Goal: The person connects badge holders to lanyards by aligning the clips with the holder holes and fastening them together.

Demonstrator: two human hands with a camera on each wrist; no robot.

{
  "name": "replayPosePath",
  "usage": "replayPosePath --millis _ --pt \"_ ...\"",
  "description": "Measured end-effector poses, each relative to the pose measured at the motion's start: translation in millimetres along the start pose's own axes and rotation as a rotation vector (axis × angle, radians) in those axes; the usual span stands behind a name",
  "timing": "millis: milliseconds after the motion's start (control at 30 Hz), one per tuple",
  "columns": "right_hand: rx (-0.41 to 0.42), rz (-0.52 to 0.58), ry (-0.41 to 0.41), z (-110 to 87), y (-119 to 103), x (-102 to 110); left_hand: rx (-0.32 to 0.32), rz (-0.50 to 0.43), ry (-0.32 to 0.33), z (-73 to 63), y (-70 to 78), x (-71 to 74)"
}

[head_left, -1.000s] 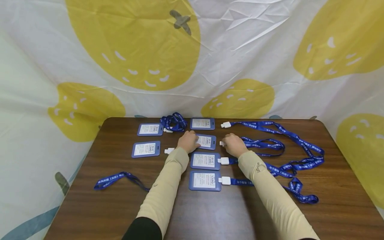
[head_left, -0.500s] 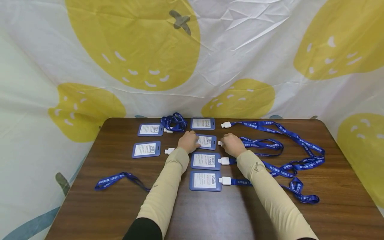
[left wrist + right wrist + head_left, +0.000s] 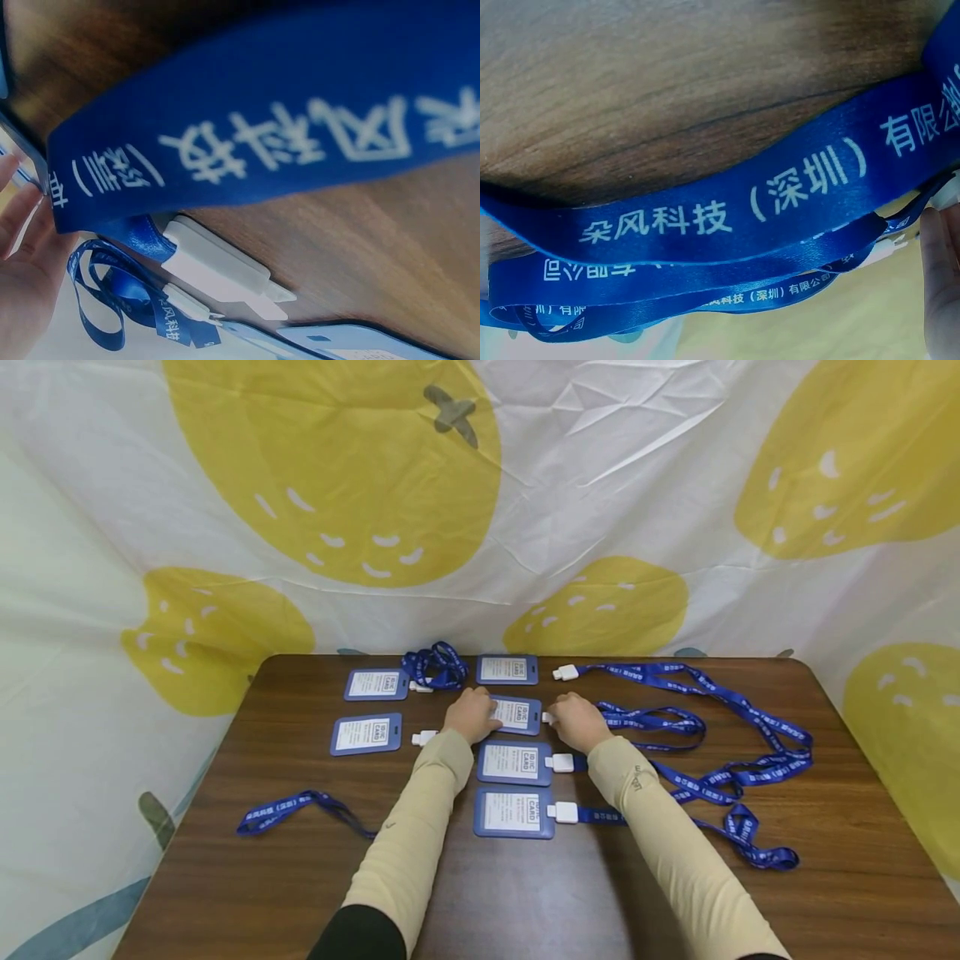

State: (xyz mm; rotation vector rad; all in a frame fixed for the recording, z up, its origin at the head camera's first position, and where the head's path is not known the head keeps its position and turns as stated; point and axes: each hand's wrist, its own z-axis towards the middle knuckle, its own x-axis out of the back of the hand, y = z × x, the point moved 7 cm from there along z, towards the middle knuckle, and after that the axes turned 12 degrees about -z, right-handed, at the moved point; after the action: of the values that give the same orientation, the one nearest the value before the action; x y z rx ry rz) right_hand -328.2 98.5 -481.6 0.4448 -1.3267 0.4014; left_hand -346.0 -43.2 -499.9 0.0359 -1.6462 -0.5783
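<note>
In the head view my left hand point(image 3: 470, 716) holds a blue ID card holder point(image 3: 514, 715) by its left end, thumb on the near side. My right hand point(image 3: 577, 722) pinches the white clip point(image 3: 547, 718) of a blue lanyard point(image 3: 660, 719), whose strap trails to the right. The tip of this clip is right at the slotted end of the holder. Fingers point(image 3: 26, 225) show at the left wrist view's edge, beyond a blurred strap point(image 3: 247, 142). A strap point(image 3: 727, 202) with white lettering crosses the right wrist view, the hand partly visible at right.
Below the held holder lie two card holders point(image 3: 513, 762) with white clips at their ends. Another holder point(image 3: 507, 669) is behind it, a loose clip point(image 3: 566, 672) to its right. Two more holders point(image 3: 365, 733) and a bunched lanyard point(image 3: 437, 666) lie left on the brown table point(image 3: 555, 902).
My right hand has slid slightly left with the clip, narrowing the gap to the card holder's slotted end. Its lanyard shifted left too. The left hand has stayed in place.
</note>
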Motion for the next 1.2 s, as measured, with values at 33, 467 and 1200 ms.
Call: replayPosePath --millis 33,467,1200 --pt "0.002 0.003 0.004 0.1 -0.4 0.6 0.0 0.001 -0.001 0.1 0.0 0.0" --pt "0.015 0.034 0.021 0.2 -4.6 -5.0 0.021 0.0 -0.021 -2.2 -2.7 -3.7" --pt "-0.005 -0.001 0.037 2.1 -4.3 -1.9 0.028 -0.002 -0.01 0.1 -1.9 -1.3"
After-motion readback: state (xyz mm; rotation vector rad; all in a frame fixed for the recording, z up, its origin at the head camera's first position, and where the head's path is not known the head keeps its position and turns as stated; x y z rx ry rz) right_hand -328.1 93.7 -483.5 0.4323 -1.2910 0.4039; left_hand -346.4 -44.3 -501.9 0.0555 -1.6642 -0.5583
